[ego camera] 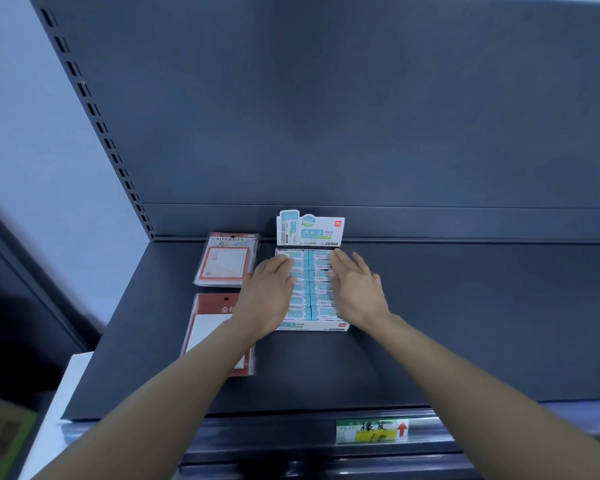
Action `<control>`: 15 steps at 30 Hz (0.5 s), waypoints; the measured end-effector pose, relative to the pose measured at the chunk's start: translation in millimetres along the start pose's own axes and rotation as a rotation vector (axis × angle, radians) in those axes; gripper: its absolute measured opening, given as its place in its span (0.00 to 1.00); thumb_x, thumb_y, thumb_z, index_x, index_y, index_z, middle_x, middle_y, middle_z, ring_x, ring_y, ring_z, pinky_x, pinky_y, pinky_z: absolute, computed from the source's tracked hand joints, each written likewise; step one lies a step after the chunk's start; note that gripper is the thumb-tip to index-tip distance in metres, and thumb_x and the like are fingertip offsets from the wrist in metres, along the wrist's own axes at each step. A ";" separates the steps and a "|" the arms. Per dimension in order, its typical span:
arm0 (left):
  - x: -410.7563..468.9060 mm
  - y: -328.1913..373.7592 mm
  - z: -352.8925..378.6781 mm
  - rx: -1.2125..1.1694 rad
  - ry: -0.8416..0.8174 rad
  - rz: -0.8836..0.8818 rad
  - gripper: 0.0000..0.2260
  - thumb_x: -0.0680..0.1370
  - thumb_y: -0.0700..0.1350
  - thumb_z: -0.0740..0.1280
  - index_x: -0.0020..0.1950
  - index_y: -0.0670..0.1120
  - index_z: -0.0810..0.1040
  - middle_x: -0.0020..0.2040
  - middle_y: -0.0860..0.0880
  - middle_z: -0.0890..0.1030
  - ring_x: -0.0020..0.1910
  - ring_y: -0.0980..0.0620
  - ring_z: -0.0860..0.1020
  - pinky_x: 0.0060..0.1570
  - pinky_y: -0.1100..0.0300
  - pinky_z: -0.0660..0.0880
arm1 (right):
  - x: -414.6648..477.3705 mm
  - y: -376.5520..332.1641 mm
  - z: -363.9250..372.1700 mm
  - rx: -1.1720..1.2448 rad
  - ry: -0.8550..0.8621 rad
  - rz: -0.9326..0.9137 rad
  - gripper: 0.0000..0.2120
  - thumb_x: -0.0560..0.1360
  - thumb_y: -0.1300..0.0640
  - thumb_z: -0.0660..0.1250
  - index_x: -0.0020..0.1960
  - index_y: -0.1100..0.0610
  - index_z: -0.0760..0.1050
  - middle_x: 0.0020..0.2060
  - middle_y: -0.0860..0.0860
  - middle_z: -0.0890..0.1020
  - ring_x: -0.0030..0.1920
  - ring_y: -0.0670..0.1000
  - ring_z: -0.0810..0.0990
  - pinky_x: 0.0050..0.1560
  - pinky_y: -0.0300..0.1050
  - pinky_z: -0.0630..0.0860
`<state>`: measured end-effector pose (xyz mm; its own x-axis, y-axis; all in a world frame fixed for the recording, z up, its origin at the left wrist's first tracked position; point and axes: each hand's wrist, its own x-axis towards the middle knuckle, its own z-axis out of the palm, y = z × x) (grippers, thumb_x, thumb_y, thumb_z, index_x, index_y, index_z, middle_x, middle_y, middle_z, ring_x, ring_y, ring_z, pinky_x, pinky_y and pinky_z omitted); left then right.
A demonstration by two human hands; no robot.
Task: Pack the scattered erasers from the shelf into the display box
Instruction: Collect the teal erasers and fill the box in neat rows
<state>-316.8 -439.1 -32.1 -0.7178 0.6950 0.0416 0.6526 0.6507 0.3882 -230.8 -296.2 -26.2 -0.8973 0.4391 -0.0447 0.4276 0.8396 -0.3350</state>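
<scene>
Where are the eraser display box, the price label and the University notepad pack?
display box (310,233), head view, upright header card.
price label (373,432), head view, its middle.
University notepad pack (226,260), head view, white centre.

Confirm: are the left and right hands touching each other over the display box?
Apart. Head view: a strip of erasers shows between the left hand and the right hand.

Both bare forearms reach forward side by side. The left hand (269,295) and right hand (355,287) lie palm-down, fingers straight and close together.
</scene>
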 end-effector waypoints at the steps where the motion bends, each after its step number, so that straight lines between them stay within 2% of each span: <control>1: -0.4 0.6 0.6 0.008 0.000 0.003 0.18 0.82 0.47 0.49 0.72 0.47 0.60 0.74 0.51 0.62 0.72 0.51 0.60 0.70 0.53 0.58 | -0.1 0.1 1.4 -0.017 -0.013 0.013 0.21 0.83 0.53 0.46 0.76 0.52 0.55 0.77 0.44 0.55 0.78 0.52 0.49 0.71 0.52 0.57; 6: -0.4 1.3 -2.8 0.010 0.045 0.018 0.18 0.82 0.46 0.49 0.72 0.46 0.61 0.73 0.51 0.63 0.71 0.51 0.61 0.70 0.54 0.58 | 2.9 -1.5 -2.1 -0.046 -0.034 0.026 0.22 0.83 0.52 0.45 0.77 0.52 0.53 0.77 0.44 0.54 0.78 0.54 0.47 0.73 0.52 0.54; 10: 9.8 -3.9 -8.4 0.008 0.037 -0.012 0.19 0.82 0.46 0.48 0.74 0.47 0.57 0.74 0.51 0.61 0.73 0.50 0.59 0.71 0.50 0.57 | 7.0 -4.7 -4.8 -0.007 0.073 0.078 0.22 0.83 0.52 0.45 0.77 0.54 0.54 0.77 0.46 0.56 0.78 0.54 0.48 0.74 0.52 0.53; 15: 10.8 -6.0 -0.4 0.052 0.010 -0.024 0.19 0.83 0.47 0.47 0.74 0.48 0.56 0.74 0.53 0.59 0.73 0.50 0.57 0.70 0.51 0.56 | 8.6 -12.9 3.8 -0.026 -0.044 0.246 0.25 0.83 0.53 0.43 0.78 0.55 0.44 0.78 0.45 0.50 0.78 0.55 0.40 0.76 0.59 0.42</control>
<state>-328.6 -435.7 -33.6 -0.7357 0.6761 0.0416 0.6465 0.6825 0.3408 -244.5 -304.5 -25.9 -0.7694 0.6177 -0.1628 0.6361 0.7173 -0.2845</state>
